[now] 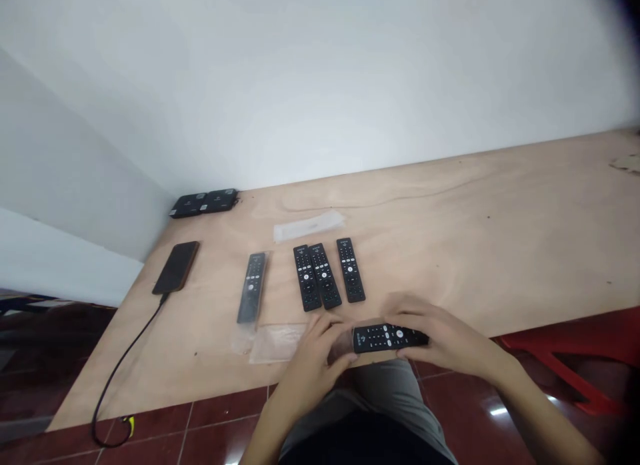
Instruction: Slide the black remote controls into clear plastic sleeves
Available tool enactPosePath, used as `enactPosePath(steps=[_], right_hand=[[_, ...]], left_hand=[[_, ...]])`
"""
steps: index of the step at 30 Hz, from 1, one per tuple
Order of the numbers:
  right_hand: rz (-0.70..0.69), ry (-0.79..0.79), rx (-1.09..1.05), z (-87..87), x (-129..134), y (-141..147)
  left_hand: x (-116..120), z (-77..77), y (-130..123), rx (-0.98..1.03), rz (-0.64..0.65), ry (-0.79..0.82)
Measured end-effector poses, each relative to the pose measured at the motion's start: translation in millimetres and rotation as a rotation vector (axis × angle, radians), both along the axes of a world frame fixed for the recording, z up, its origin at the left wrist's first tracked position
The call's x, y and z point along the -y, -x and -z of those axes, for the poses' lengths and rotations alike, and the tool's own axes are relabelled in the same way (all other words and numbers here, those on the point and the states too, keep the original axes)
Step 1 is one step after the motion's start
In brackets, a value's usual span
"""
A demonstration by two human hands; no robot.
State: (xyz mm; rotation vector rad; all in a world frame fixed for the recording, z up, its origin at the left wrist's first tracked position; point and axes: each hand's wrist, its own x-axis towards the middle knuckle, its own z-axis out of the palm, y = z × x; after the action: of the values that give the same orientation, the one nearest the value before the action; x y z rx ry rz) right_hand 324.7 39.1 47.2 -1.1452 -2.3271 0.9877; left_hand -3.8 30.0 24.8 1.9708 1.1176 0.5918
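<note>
A black remote control (376, 338) with white buttons lies sideways between my hands, over the table's front edge. My right hand (425, 328) is closed around its right end. Clear plastic (341, 345), which looks like a sleeve, shows at the remote's left end, and my left hand (317, 358) pinches it between thumb and fingers. Beyond my hands lie two remotes side by side, a left one (306, 278) and a right one (325, 275), with another remote (351, 270) a little to their right. Further left is a remote in a clear sleeve (251, 288).
One flat plastic sleeve (309, 226) lies behind the remotes and another sleeve (275, 343) by my left hand. At left a phone (176, 267) has a black cable (125, 358) hanging off the wooden table (475, 238). Black boxes (204, 203) sit by the wall; a red stool (575, 351) stands right.
</note>
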Motion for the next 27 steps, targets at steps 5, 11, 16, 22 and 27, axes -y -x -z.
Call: enactPosePath(steps=[5,11,16,22,27], right_hand=[[0.017,-0.070,0.080,1.4,1.6,-4.3],[0.023,-0.118,0.141,11.1,5.0,-5.1],[0.012,-0.140,0.142,12.0,6.7,2.2],[-0.012,-0.209,0.173,8.8,6.1,1.9],[-0.005,-0.223,0.188,7.7,7.0,1.4]], left_hand=[[0.4,-3.7,-3.3,-0.004,0.037,-0.026],[-2.8,-6.6,-3.7,-0.008,0.111,-0.025],[-3.4,-2.0,-2.4,-0.016,0.099,-0.081],[-4.2,0.9,4.2,0.002,0.085,-0.123],[-4.9,6.1,-0.5,0.087,0.084,-0.202]])
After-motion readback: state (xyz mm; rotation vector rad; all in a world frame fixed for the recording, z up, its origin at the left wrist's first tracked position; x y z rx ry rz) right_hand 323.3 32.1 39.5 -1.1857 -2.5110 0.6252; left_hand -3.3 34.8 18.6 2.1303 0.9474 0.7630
